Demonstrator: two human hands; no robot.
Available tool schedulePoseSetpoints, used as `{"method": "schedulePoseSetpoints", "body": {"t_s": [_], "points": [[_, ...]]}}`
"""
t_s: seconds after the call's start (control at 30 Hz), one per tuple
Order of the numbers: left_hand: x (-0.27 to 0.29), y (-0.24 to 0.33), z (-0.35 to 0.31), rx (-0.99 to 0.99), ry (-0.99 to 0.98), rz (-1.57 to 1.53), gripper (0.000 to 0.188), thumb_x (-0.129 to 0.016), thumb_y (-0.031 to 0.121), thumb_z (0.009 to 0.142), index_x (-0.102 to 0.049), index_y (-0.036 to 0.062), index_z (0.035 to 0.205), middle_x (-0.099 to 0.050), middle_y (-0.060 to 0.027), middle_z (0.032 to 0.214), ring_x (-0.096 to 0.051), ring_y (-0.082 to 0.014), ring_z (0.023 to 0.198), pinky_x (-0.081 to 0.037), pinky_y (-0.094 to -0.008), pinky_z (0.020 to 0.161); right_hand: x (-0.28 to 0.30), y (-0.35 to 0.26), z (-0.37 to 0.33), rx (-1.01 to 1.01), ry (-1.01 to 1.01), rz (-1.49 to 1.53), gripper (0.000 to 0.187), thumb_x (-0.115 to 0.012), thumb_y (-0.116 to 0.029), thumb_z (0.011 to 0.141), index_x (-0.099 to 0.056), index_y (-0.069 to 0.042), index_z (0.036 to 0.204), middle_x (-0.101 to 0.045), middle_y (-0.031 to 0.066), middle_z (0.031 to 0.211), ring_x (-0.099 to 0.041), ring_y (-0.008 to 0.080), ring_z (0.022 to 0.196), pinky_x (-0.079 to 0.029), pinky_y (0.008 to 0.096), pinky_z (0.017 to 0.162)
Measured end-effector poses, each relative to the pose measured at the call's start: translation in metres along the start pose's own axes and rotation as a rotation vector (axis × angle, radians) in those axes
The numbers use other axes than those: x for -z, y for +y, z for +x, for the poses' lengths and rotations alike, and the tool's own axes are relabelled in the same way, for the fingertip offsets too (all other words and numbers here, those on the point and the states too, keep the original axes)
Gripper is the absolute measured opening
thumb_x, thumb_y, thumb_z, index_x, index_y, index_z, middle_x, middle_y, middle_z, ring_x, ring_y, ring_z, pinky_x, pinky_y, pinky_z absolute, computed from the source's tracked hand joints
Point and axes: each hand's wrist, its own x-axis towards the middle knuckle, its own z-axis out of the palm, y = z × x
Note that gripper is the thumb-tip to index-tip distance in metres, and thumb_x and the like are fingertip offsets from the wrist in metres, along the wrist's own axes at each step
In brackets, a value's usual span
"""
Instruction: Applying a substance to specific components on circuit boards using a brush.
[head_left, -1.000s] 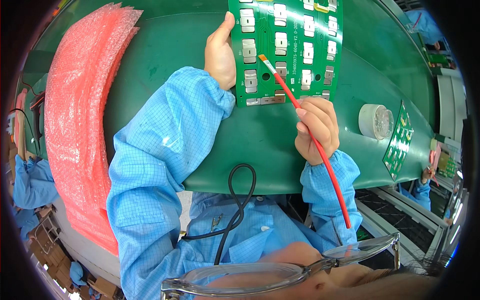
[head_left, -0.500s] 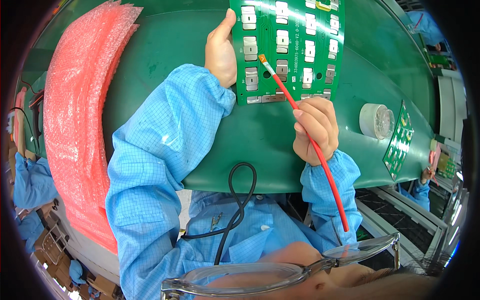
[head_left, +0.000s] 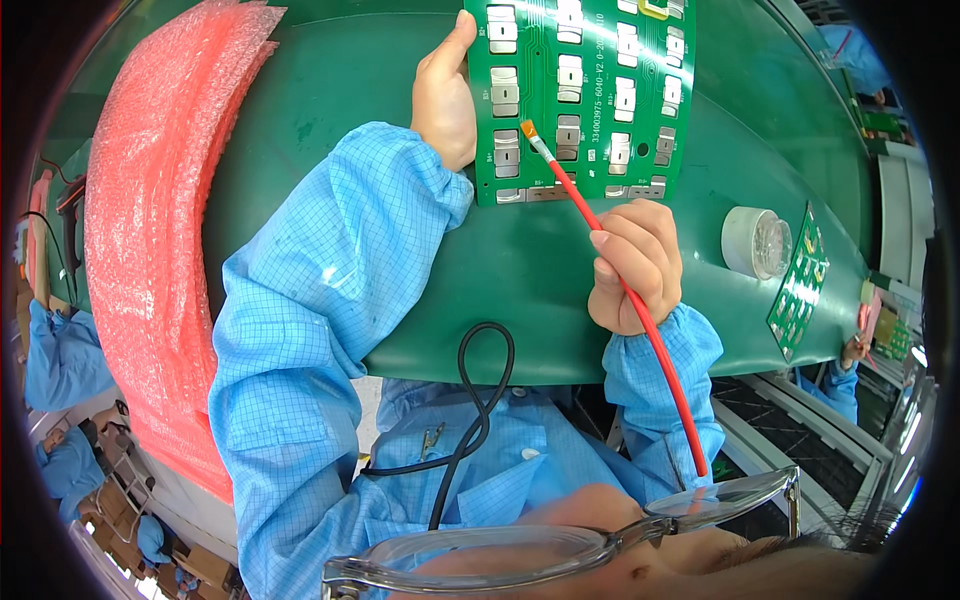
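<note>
My left hand (head_left: 446, 95) grips the left edge of a green circuit board (head_left: 540, 110), thumb on the near face and the other fingers hidden behind it. Rows of silver metal clips cover the board, which is cut off by the upper rim of the view. In my right hand (head_left: 640, 265) is a paintbrush (head_left: 672, 382) with a long red handle, pinched around the middle. Its tan bristles are over the board's lower left part, between clips; whether they touch the surface I cannot tell.
Pink bubble-wrap sheets (head_left: 150, 250) are stacked on the left of the green table mat (head_left: 330, 70). To the right stand a round white container (head_left: 750, 242) and another circuit board (head_left: 798, 285). A black cable (head_left: 483, 410) loops before my body. Co-workers in blue sleeves (head_left: 62, 355) appear at both sides.
The brush tip has moved slightly down on the board, and my right hand has shifted a little down and right with it. The board has shifted slightly right in my left hand.
</note>
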Motion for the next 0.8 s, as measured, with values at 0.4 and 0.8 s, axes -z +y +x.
{"method": "schedulePoseSetpoints", "body": {"t_s": [0.4, 0.8], "points": [[0.001, 0.0, -0.001, 0.018, -0.025, -0.015, 0.046, -0.032, 0.039, 0.098, -0.052, 0.0021, 0.117, -0.061, -0.0111, 0.109, -0.061, -0.0228, 0.094, -0.05, -0.0363, 0.085, 0.004, -0.005, 0.001, 0.002, -0.032, 0.038, 0.013, -0.051, -0.008, 0.086, -0.054, 0.003, 0.092, -0.058, 0.0159, 0.08, -0.055, 0.0285, 0.067, -0.046, 0.039, 0.058], [0.0, 0.001, -0.002, 0.024, -0.004, 0.001, 0.046, -0.033, 0.04, 0.097, -0.051, 0.0022, 0.117, -0.061, -0.0108, 0.109, -0.061, -0.0223, 0.093, -0.05, -0.0361, 0.084, 0.007, -0.011, 0.001, -0.017, -0.031, 0.051, 0.013, -0.051, -0.009, 0.085, -0.054, 0.002, 0.089, -0.058, 0.0149, 0.075, -0.054, 0.0269, 0.062, -0.044, 0.0391, 0.056]]}}
